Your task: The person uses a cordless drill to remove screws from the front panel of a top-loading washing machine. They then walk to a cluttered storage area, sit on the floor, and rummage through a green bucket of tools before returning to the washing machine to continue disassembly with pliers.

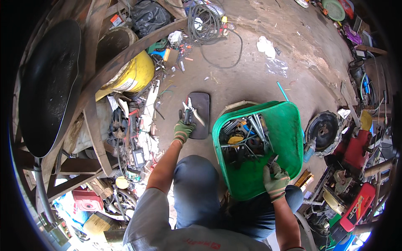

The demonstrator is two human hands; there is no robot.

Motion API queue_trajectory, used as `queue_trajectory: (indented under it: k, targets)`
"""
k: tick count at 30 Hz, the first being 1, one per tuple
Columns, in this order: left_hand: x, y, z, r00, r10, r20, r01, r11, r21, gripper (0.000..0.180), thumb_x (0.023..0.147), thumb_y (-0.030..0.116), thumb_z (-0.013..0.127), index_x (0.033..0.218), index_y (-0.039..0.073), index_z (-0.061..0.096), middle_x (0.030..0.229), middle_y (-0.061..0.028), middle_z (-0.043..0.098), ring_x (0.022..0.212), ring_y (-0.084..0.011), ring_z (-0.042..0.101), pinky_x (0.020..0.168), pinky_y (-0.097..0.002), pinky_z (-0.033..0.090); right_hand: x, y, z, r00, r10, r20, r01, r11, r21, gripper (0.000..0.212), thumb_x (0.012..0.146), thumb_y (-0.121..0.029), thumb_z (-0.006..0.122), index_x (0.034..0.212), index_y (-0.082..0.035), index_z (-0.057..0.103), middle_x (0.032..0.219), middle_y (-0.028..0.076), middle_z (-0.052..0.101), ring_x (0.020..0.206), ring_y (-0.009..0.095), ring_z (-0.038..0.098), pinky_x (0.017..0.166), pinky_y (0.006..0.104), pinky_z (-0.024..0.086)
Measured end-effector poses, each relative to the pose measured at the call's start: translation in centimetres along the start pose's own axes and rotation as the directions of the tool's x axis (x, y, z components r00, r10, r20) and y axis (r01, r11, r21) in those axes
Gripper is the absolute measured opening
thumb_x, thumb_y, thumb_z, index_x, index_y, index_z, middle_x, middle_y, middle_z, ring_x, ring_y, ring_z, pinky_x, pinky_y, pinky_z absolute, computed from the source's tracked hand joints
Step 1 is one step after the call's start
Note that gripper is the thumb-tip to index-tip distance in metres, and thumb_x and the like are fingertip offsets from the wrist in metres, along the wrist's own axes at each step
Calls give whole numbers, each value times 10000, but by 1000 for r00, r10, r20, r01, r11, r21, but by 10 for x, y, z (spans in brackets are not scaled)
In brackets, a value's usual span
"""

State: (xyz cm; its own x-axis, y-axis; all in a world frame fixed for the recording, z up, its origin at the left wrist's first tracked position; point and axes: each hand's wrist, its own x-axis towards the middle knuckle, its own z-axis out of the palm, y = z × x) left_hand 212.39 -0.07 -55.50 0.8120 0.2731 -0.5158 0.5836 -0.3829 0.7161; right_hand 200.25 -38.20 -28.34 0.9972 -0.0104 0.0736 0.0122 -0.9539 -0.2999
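Head view: my left hand [184, 130] half-curls at a dark handle [186, 116] over the dark board's [201, 131] left edge, beside silver pliers lying there; whether it grips, I cannot tell. My right hand [275, 177] closes round a dark tool [272, 159] at the green tub's [289, 125] near right corner. Step, I judge: handling tools at board and tub; next move calls for a sure grip clear of the rim.

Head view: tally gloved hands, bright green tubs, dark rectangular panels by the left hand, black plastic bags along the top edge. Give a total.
Gloved hands: 2
Bright green tub: 1
Dark rectangular panel: 1
Black plastic bag: 1
Total: 5
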Motion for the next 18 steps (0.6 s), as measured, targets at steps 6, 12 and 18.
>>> queue_trajectory:
  k: [6,12,18]
  targets:
    - [18,-21,-20,995,101,10,-92,937,-338,296,757,155,879,972,12,733,804,-3,688,691,-110,581,660,-307,507,3,0,3,998,64,0,-64,996,63,240,830,-258,772,944,-48,750,757,189,714,674,402,685,671,482,549]
    - [-32,49,-101,990,108,85,-13,691,-723,449,938,142,706,1338,-19,581,1109,-64,686,887,-163,656,816,-278,563,6,-8,-5,998,57,-34,-56,998,30,231,845,-256,766,948,-51,740,790,178,728,709,389,695,673,484,540]
    - [-136,216,-220,789,599,136,-604,797,-8,348,891,108,753,1178,-62,657,939,-111,741,809,-190,736,768,-321,633,9,-12,-9,987,125,-104,-106,980,165,223,839,-270,765,932,-68,745,739,157,703,670,378,681,642,483,540]
